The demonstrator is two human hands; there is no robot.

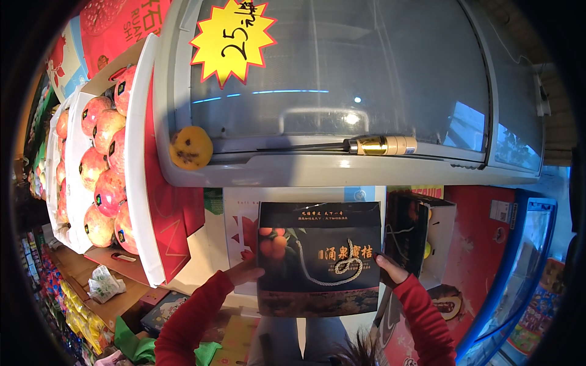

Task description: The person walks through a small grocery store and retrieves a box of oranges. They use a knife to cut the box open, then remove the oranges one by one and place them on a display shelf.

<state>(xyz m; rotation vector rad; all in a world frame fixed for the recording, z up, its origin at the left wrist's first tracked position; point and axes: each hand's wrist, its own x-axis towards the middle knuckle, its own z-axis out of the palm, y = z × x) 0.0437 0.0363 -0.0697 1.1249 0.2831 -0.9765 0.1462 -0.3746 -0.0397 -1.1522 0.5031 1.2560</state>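
A dark printed cardboard fruit box with pictured oranges and a knotted rope handle is before me, below the edge of a glass-topped freezer. My left hand presses against its left side. My right hand holds its right side, thumb at the edge. On the freezer rim lie a long thin-bladed tool with a pale wooden handle and, at the left corner, a blemished orange-yellow fruit. The undersides of both hands are hidden.
To the left stands an open carton of pomegranates. Right of the held box is another dark open box with fruit. A blue-framed glass cabinet stands at the far right. Cartons and green cloth lie low at left.
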